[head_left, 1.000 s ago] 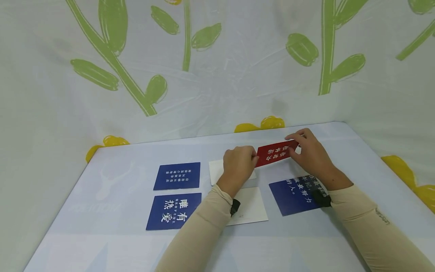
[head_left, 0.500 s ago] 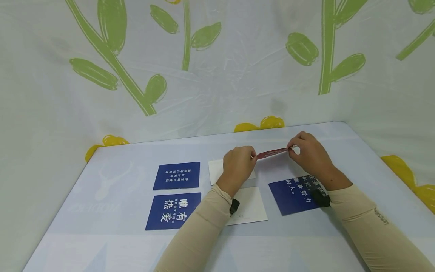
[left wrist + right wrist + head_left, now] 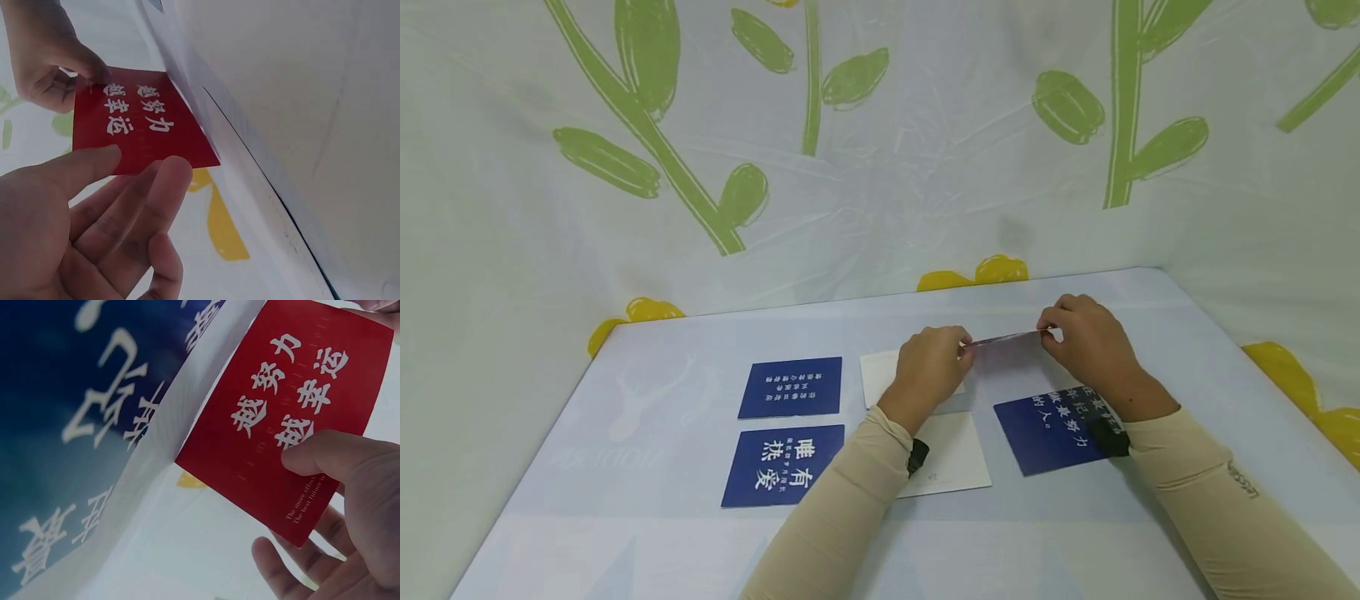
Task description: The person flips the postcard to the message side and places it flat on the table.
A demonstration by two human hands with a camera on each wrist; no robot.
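Note:
A red card (image 3: 250, 462) with white Chinese characters is held up between both hands above the far part of the table. My left hand (image 3: 927, 364) pinches one end of it, thumb on the printed face. At the other end my right hand (image 3: 1088, 346) pinches it the same way, seen close in the right wrist view. From the head view the card is almost edge-on, a thin line. Under my right wrist lies a blue card (image 3: 1041, 433) with white characters, partly covered by the wrist. Below my left hand are two white cards, one farther back (image 3: 877, 379) and one nearer (image 3: 958, 458).
To the left lie two more blue cards with white characters, an upper card (image 3: 792, 388) and a lower card (image 3: 782, 467). The white table (image 3: 647, 550) ends at the back against a white wall sheet (image 3: 940, 192) printed with green leaves and yellow shapes.
The red card has tilted from showing its printed face to lying nearly edge-on in the head view. Both hands keep their grip; the right hand has dipped slightly.

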